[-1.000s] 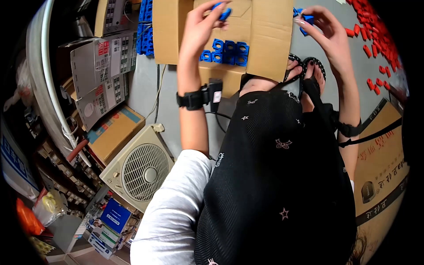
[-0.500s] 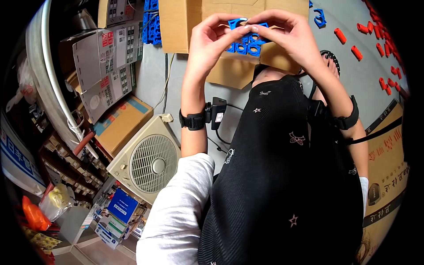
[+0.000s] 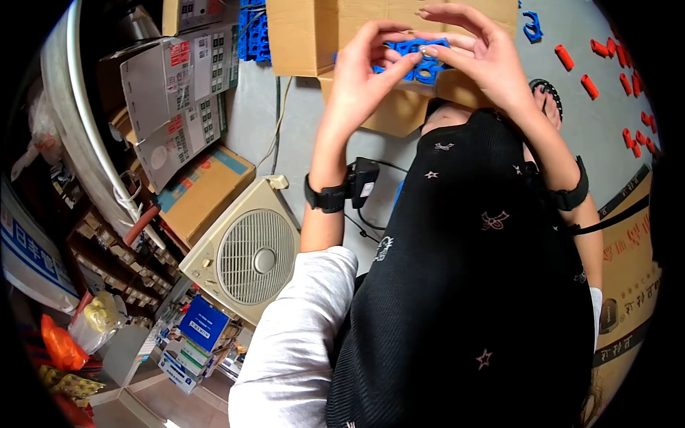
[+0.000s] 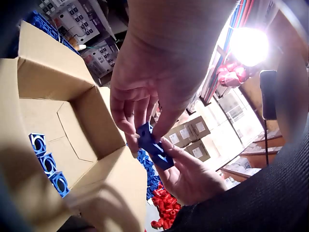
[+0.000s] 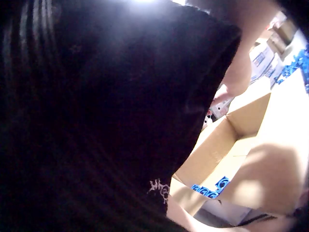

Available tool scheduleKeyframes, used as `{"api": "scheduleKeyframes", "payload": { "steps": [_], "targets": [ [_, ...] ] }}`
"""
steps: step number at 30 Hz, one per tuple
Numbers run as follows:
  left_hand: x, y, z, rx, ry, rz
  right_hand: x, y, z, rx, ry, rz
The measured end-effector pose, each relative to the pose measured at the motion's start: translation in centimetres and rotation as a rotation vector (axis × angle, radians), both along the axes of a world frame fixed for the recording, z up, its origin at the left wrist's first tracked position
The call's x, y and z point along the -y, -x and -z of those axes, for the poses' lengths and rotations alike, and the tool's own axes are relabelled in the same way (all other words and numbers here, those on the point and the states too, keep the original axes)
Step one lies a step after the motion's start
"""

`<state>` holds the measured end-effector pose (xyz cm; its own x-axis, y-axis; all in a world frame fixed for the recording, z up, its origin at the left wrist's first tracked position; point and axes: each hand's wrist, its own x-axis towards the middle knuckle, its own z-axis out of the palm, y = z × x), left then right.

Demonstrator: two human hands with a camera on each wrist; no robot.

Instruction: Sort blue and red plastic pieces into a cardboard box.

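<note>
Over an open cardboard box (image 3: 296,36), both hands meet at a blue plastic pipe clip piece (image 4: 155,149). My left hand (image 3: 367,78) pinches one end between thumb and fingers. The right hand (image 3: 489,64) holds the other end with its thumb and fingertips, as the left wrist view shows from the side. Whether the piece is one clip or two joined is something I cannot tell. Blue pipe clips (image 4: 47,164) stand in a row on the box floor, also seen in the right wrist view. Black cloth (image 5: 106,111) hides both hands' work from the right wrist camera.
Red plastic fittings (image 3: 589,87) lie scattered on the grey floor to the right, with a loose blue clip (image 3: 532,27) nearer the box. More blue clips (image 3: 254,32) are stacked left of it. A box fan (image 3: 257,250) and cartons (image 3: 203,192) stand at the left.
The hands were apart, each holding blue clip pieces, the right one out beyond the box. They came together over the box and stay joined at the piece. The view has shifted slightly.
</note>
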<state>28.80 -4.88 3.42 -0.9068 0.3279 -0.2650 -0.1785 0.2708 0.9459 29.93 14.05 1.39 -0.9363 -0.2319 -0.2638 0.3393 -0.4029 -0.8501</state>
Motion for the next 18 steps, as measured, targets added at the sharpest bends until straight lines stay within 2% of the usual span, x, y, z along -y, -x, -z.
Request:
{"api": "scheduleKeyframes", "payload": {
  "steps": [2, 4, 6, 10, 14, 15, 18],
  "targets": [
    [-0.2, -0.1, 0.3, -0.066, 0.118, 0.006, 0.1, 0.2, -0.8, 0.017, -0.079, -0.05],
    [-0.6, -0.3, 0.5, -0.131, 0.11, 0.019, 0.4, 0.3, -1.1, 0.093, -0.054, -0.035],
    [-1.1, -0.5, 0.8, -0.219, 0.189, -0.026, 0.5, 0.0, -0.6, 0.084, 0.009, -0.016],
    [-2.1, -1.0, 1.4, -0.36, 0.163, -0.145, 0.3, 0.0, -1.1, 0.148, 0.04, -0.009],
    [-2.9, -1.6, 1.2, -0.539, 0.267, -0.247, 1.1, -0.2, -1.3, 0.127, -0.032, 0.103],
    [-3.3, -1.7, 0.7, -0.497, 0.268, -0.287, 1.1, -0.2, -1.3, 0.123, -0.041, 0.095],
    [-3.0, -2.1, 0.8, -0.56, 0.416, -0.164, 1.4, -0.4, -0.4, 0.052, 0.008, 0.125]
  ]
}}
